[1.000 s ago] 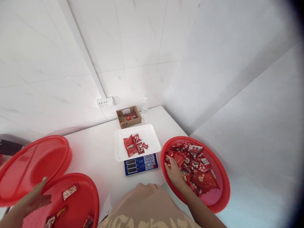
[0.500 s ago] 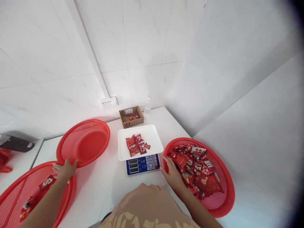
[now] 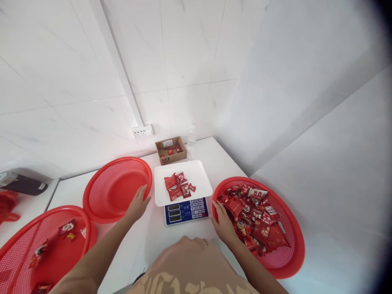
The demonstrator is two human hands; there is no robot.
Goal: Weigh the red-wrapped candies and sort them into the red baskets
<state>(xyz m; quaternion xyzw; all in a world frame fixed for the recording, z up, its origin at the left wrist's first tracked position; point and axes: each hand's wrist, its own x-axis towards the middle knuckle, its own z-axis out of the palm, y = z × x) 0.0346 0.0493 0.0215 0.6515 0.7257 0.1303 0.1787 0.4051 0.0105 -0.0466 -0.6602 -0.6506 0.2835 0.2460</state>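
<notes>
One head-worn view looks from above the wearer's shirt (image 3: 192,267), forward and steeply down across the table (image 3: 143,239) to the tiled wall (image 3: 196,49); left hand (image 3: 137,206) and right hand (image 3: 224,224) appear within arm's reach, the table's far right corner near mid-view.

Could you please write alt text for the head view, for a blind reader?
A person's right hand is at the rim of a red basket heaped with mostly red packets, while the left hand is at another red basket. Between the hands stands a scale, its white tray bearing several small red packets.
</notes>
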